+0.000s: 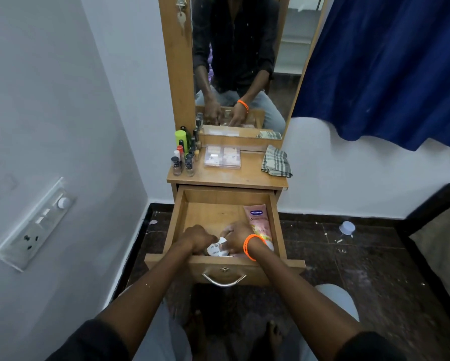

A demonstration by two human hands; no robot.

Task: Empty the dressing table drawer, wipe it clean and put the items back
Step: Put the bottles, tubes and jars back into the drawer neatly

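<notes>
The wooden drawer (213,204) of the dressing table is pulled out toward me. Both hands reach into its near end. My left hand (199,237) and my right hand (235,237), with an orange band at the wrist, close on small white containers (217,247) lying there. A pink Vaseline tube (257,220) lies along the drawer's right wall, beside my right hand. The far half of the drawer floor is bare wood. On the table top (250,175) stand several small bottles (186,157), a clear compartment box (222,157) and a checked cloth (276,161).
A mirror (242,61) rises behind the table top and reflects me. A white wall with a switch panel (36,222) stands at the left. A blue curtain (390,66) hangs at the right. A small pale cap (346,227) lies on the dark floor.
</notes>
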